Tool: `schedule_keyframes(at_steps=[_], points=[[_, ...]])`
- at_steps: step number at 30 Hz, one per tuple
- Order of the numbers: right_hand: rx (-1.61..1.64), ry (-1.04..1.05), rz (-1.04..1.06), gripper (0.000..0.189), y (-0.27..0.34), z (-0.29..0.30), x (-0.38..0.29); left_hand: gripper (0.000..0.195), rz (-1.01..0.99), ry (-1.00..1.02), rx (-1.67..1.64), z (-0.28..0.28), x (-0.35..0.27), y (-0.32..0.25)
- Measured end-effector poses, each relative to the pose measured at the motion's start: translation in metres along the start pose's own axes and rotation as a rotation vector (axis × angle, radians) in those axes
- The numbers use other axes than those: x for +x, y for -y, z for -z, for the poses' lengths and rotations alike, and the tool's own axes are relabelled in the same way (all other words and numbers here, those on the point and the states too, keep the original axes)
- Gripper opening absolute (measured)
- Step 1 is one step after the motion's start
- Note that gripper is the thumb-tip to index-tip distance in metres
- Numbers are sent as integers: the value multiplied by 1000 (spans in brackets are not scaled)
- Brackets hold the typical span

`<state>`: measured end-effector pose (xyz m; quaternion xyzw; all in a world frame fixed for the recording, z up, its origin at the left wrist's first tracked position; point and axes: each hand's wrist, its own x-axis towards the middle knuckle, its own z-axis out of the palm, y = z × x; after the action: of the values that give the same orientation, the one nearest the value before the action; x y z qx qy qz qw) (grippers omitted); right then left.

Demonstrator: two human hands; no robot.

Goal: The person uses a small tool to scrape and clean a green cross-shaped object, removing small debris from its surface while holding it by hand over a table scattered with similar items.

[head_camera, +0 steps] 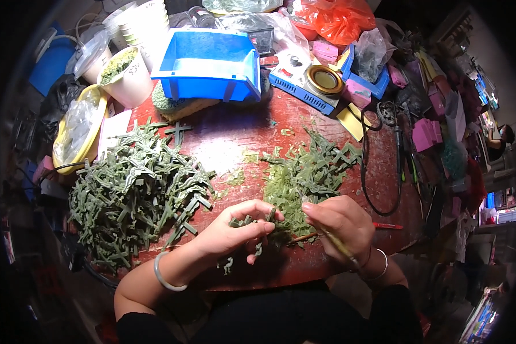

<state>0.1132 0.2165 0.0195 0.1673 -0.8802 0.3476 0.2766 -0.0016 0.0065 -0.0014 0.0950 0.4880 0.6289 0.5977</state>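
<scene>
My left hand point(245, 228) holds several small green wax pieces, one of them upright between thumb and forefinger. Close to its right, my right hand point(342, 223) grips a thin pen-like tool point(337, 243) with a yellowish handle; its tip is hard to make out. To the left of my hands lies a large heap of green cross-shaped wax pieces point(129, 189). Just beyond my hands is a smaller pile of pale green scraps point(281, 185), with darker green pieces point(322, 167) on its far right side.
A blue plastic bin point(210, 86) stands at the back of the red table point(241, 275). Right of it are a small heater unit point(305, 86) and a corded pen tool point(398, 150). A yellow basin point(60, 150) and white cups point(131, 86) stand left. A person point(496, 142) sits far right.
</scene>
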Motion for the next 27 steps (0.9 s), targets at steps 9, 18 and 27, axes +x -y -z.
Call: schedule_keyframes(at_steps=[9,18,27], points=[[77,41,-51,32,1,2,3,32,-136,15,71,-3,-2,7],[98,85,24,32,1,-1,0,32,-144,0,57,-1,0,7],[23,56,31,33,0,-1,-2,32,-137,-5,45,-2,-2,5]])
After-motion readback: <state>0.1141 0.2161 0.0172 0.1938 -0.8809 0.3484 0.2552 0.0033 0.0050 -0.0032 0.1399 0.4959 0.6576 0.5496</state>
